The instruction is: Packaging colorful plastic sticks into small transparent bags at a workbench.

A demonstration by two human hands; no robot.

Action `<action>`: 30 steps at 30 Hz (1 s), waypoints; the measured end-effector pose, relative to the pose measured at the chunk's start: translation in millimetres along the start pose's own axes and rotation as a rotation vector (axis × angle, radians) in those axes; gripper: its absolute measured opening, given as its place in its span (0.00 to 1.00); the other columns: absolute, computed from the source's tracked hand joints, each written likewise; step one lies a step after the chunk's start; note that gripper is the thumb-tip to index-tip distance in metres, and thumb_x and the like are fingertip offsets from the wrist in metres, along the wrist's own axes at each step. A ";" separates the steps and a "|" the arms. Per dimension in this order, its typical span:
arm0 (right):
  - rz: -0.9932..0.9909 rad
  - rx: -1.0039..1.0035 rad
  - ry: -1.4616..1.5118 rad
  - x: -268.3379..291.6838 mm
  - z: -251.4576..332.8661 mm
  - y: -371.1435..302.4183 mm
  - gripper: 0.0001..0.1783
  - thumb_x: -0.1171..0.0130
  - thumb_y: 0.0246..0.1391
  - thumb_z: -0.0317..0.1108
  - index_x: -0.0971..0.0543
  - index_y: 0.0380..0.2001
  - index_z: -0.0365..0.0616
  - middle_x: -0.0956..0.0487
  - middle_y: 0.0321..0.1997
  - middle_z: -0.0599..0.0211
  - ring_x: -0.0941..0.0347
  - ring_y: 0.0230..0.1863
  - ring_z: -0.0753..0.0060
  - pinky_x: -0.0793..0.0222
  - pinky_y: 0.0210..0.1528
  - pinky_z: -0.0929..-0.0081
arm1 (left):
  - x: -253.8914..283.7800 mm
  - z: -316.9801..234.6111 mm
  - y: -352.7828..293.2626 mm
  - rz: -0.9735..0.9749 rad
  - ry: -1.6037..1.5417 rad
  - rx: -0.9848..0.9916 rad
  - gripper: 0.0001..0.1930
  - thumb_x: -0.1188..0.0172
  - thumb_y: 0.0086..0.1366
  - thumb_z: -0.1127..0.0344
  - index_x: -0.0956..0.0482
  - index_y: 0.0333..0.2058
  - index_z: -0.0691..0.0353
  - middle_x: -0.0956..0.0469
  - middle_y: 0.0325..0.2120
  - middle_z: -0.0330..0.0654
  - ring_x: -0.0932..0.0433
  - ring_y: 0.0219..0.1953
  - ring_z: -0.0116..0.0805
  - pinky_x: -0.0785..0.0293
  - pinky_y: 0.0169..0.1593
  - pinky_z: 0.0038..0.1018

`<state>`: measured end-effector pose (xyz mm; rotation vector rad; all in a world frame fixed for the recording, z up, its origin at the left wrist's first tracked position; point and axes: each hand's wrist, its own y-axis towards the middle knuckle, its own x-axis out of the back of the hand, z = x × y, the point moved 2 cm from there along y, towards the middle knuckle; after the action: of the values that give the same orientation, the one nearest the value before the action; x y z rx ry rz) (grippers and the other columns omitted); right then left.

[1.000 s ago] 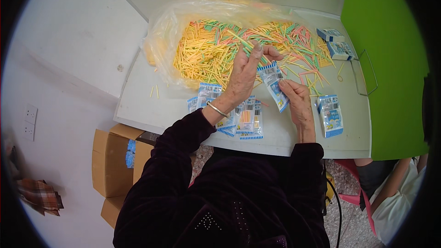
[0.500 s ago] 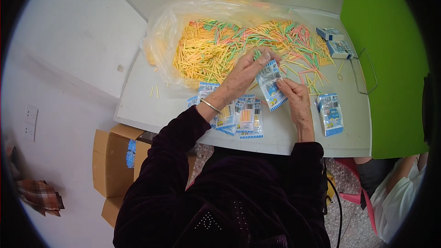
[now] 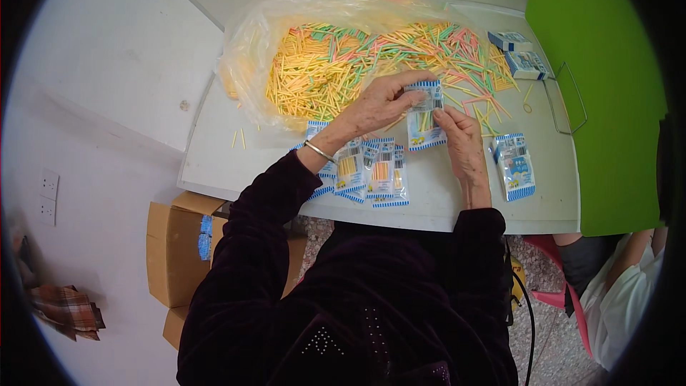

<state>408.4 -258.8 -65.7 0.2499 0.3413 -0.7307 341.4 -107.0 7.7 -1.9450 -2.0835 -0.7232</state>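
A small clear packet with blue-striped ends (image 3: 426,136) is between my two hands, and green and yellow sticks show through it. My left hand (image 3: 382,106) grips its upper part, with fingers behind it and the thumb in front. My right hand (image 3: 462,132) pinches its right edge between thumb and fingers. Just beyond my hands lies a heap of thin pastel sticks (image 3: 314,71) in yellow, green and pink, inside a large clear plastic bag (image 3: 246,50). Several filled packets (image 3: 381,171) overlap on the table below my left wrist.
Right of my right hand lies a pile of flat packets (image 3: 515,168). Packet bundles (image 3: 527,64) and a bent wire (image 3: 572,131) are by the green panel (image 3: 600,100). Below the table's left edge stands an open cardboard box (image 3: 171,250). Another person's sleeve (image 3: 607,307) shows at lower right.
The packet has turned more upright and now shows sticks through its clear window. My left fingers have moved over its top, and green sticks seen in that hand before are now inside the packet.
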 end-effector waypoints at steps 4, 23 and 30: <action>0.005 -0.036 0.083 -7.3 2.5 1.2 0.14 0.44 0.54 0.34 0.22 0.40 0.36 0.22 0.35 0.73 0.30 0.36 0.86 0.37 0.42 0.86 | -2.3 -3.6 1.2 -0.044 -0.197 0.014 0.19 0.45 0.60 0.74 0.31 0.50 0.63 0.27 0.40 0.38 0.27 0.41 0.23 0.29 0.45 0.19; 0.098 -0.156 -0.057 -6.8 7.3 -8.6 0.12 0.40 0.51 0.34 0.20 0.36 0.36 0.21 0.31 0.70 0.29 0.33 0.86 0.35 0.37 0.85 | -2.1 -6.8 2.9 0.004 -0.046 -0.025 0.17 0.42 0.55 0.73 0.32 0.44 0.64 0.28 0.36 0.36 0.28 0.39 0.23 0.30 0.44 0.21; 0.132 -0.162 -0.078 -8.4 1.6 -8.0 0.13 0.39 0.51 0.36 0.20 0.33 0.35 0.21 0.29 0.71 0.29 0.31 0.87 0.36 0.35 0.86 | -4.0 -3.2 0.0 0.083 -0.075 0.004 0.17 0.42 0.54 0.73 0.31 0.44 0.64 0.28 0.37 0.36 0.28 0.41 0.23 0.31 0.45 0.20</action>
<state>397.5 -260.1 -61.9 0.0893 0.3053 -0.5778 341.2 -112.0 8.5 -2.0740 -2.0297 -0.6380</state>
